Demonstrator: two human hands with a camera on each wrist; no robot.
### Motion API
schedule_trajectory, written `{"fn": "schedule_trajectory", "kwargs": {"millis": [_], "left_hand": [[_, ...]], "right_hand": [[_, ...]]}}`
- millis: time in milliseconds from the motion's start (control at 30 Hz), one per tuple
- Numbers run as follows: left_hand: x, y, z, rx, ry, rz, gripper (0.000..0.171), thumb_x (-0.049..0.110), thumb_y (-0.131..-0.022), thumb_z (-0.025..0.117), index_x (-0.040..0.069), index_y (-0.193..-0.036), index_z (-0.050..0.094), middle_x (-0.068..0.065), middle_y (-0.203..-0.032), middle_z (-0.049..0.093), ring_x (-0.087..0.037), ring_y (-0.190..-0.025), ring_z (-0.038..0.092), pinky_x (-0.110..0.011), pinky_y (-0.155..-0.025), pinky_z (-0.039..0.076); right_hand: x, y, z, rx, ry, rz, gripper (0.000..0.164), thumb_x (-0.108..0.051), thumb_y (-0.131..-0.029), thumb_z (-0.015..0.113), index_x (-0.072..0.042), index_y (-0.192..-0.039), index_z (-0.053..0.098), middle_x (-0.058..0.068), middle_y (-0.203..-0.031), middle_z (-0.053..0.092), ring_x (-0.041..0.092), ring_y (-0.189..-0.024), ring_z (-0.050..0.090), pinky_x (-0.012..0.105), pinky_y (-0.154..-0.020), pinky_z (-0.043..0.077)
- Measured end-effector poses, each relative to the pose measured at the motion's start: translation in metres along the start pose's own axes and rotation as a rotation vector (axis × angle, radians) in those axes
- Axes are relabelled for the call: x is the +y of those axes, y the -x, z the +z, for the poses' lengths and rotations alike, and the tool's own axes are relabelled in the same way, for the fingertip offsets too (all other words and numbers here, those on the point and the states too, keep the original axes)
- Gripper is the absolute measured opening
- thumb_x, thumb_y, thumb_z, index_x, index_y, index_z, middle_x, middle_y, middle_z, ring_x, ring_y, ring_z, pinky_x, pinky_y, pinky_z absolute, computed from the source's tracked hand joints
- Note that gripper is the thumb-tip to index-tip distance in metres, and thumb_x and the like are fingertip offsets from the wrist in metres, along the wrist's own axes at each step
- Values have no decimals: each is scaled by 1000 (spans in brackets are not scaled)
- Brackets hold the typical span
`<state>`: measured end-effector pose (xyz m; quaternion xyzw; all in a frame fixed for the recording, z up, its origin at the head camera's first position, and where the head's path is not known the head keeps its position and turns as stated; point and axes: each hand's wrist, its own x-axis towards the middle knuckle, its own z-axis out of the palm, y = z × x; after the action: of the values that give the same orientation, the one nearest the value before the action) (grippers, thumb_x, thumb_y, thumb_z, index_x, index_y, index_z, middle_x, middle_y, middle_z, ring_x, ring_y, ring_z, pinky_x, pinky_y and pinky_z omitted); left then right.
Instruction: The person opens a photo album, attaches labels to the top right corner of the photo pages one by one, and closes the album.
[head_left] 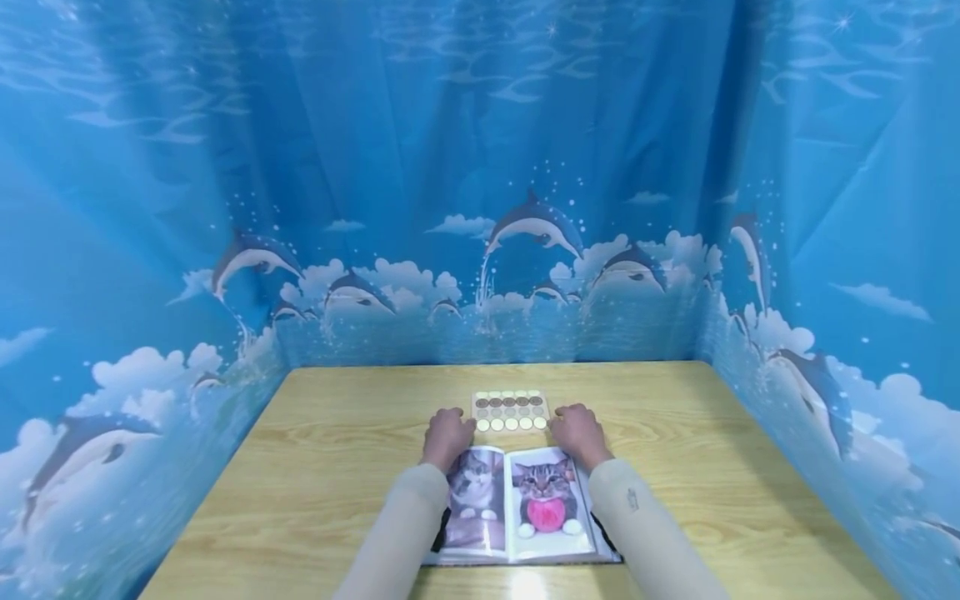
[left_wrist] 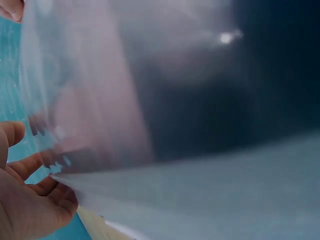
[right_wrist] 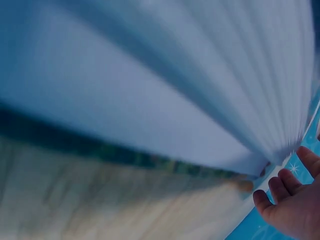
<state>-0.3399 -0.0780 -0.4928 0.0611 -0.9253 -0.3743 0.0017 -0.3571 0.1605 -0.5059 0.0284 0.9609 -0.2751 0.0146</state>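
An open photo book (head_left: pixel 507 508) lies on the table, showing a cat on each page; the right-hand one is a tabby with a pink round thing. Just beyond its top edge is a small pale card (head_left: pixel 510 411) with rows of round discs, one row brown. My left hand (head_left: pixel 448 437) rests at the card's left side, my right hand (head_left: pixel 576 433) at its right. In the left wrist view, a glossy page (left_wrist: pixel 190 90) fills most of the picture, the left fingers loosely bent past its edge. The right fingers (right_wrist: pixel 280 187) extend beside the fanned pages (right_wrist: pixel 240 65).
The wooden table (head_left: pixel 330 467) reaches back to a blue curtain (head_left: pixel 420 167) printed with dolphins and clouds. More of that curtain hangs along both sides. Light-coloured sleeves (head_left: pixel 405 517) cover both forearms, which pass over the book's side edges.
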Motion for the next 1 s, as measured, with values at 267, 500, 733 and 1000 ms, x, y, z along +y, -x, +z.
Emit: {"fn": "schedule_trajectory", "kwargs": {"millis": [267,500,733,1000], "left_hand": [[-2,-1,10,11,-147,-19,46,32,-96,61,0,-129,62,-29,-132,50,-46,-117,49,-61,-98,43],[-3,-4,17,8,-235,-2,33,28,-96,59,0,-109,69,-23,-116,52,-38,-106,50,-56,-87,48],[-1,-5,18,-1,-255,-8,28,29,-97,59,4,-102,69,-18,-111,53,-34,-106,49,-52,-92,45],[2,2,5,56,-119,17,35,32,-98,59,4,-117,68,-16,-119,56,-35,-111,50,-54,-94,45]], "right_hand": [[-6,3,5,-23,36,7,49,-28,-98,52,6,-133,56,32,-142,43,49,-131,38,63,-109,31],[-6,5,6,-37,68,-15,48,-28,-99,50,5,-134,57,32,-144,42,49,-133,37,63,-109,31],[-9,5,6,-22,50,-68,45,-29,-101,50,4,-131,60,31,-139,48,48,-130,41,63,-107,34],[-15,5,2,92,-61,-65,33,-26,-100,56,0,-112,72,18,-113,69,36,-104,63,54,-90,51]]}}
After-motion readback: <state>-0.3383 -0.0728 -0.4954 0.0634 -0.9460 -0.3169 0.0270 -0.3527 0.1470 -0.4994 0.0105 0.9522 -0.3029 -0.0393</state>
